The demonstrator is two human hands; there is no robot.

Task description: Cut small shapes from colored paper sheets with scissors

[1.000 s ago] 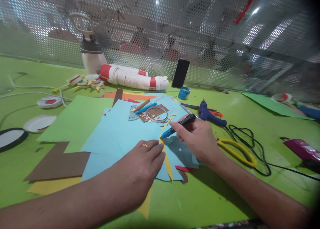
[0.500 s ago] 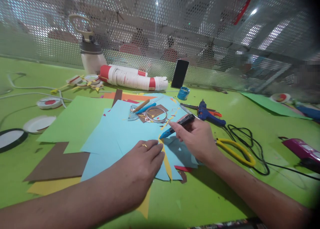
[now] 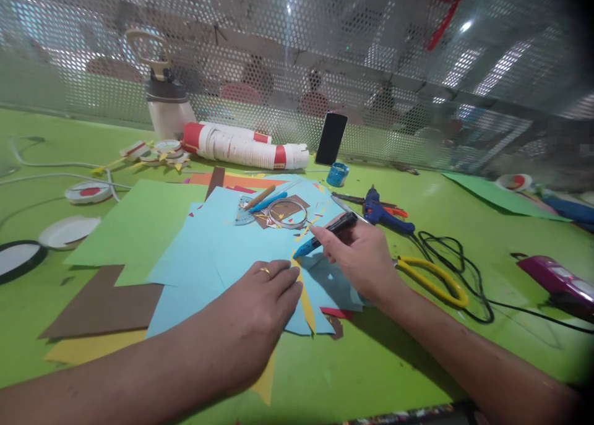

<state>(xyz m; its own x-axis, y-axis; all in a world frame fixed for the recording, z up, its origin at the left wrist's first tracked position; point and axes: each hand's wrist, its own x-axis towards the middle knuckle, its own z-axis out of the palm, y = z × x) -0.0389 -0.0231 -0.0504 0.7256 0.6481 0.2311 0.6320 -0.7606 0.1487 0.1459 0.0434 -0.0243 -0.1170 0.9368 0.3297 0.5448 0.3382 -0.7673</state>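
My left hand (image 3: pixel 260 301) lies flat, fingers together, pressing on light blue paper (image 3: pixel 223 252) with a yellow paper strip (image 3: pixel 304 298) under its fingertips. A ring shows on one finger. My right hand (image 3: pixel 359 255) pinches a blue and black marker (image 3: pixel 322 236), its blue tip down on the paper just above the yellow strip. Further back on the paper lie a metal ring (image 3: pixel 288 213), a small protractor (image 3: pixel 241 214), a wooden stick and a blue pen.
Green, brown and yellow sheets (image 3: pixel 139 227) spread left. Yellow-handled scissors (image 3: pixel 436 279), a blue glue gun (image 3: pixel 385 211) with black cable, a purple tool (image 3: pixel 554 276), a phone (image 3: pixel 331 138), stacked cups (image 3: pixel 245 146), a bottle (image 3: pixel 164 100), paper plates (image 3: pixel 69 230). A mesh wall stands behind.
Both hands stay nearly in place; the marker tip has shifted only slightly on the paper. The view has drifted a little.
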